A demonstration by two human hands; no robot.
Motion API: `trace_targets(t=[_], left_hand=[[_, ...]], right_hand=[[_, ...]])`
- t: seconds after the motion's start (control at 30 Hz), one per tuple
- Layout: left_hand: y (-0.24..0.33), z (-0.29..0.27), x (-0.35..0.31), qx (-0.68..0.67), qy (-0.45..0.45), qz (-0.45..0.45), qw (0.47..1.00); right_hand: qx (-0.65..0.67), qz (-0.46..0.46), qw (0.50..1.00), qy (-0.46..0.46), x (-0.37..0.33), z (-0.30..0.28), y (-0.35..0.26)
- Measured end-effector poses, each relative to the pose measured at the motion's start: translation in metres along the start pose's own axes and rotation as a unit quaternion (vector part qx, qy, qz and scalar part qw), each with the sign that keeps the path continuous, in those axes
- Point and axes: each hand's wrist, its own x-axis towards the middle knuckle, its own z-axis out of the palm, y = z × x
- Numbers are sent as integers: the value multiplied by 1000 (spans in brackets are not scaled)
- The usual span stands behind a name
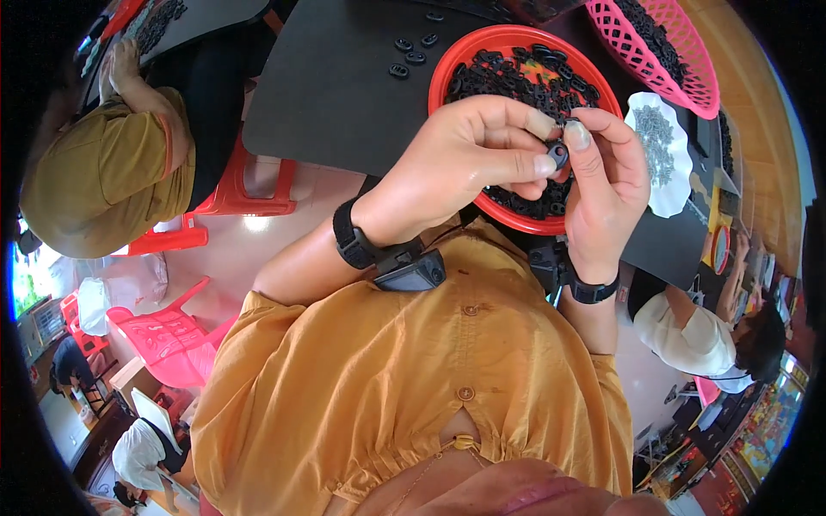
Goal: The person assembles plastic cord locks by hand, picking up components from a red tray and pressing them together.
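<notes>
Above the near side of a red basin (440, 73), my two hands meet at one small black cord lock piece (558, 155) with a round hole. My left hand (469, 159) pinches it between thumb and fingers. My right hand (607, 185) is closed at the top of the same piece, thumb and forefinger together; a bit of what looks like a thin metal spring shows between the fingertips. Many loose black plastic parts (495, 82) fill the basin below. To the right of my right hand lies a white scalloped dish (675, 193) of small silvery springs (656, 142).
Several finished-looking black cord locks (416, 58) lie on the dark table (335, 95) at left. A pink lattice basket (701, 82) of black parts stands at far right. People sit at left (112, 172) and right (688, 331). Red stools (245, 189) and a pink chair (168, 335) stand at left.
</notes>
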Motion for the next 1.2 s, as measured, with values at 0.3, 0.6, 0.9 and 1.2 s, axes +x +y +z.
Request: trace_targets(t=[0.3,0.6,0.9,1.2], left_hand=[[-1,0,-2,21,1,-12,1000],[-4,-5,-2,-35,8,-8,999],[-8,-4,6,-186,-37,-72,979],[-6,4,4,-8,-3,-3,1000]], right_hand=[[-4,15,1000,4,-1,-4,0],[33,21,999,-1,-4,-8,-3],[-131,-180,975,16,-3,-2,11],[-82,-130,987,45,-4,6,12]])
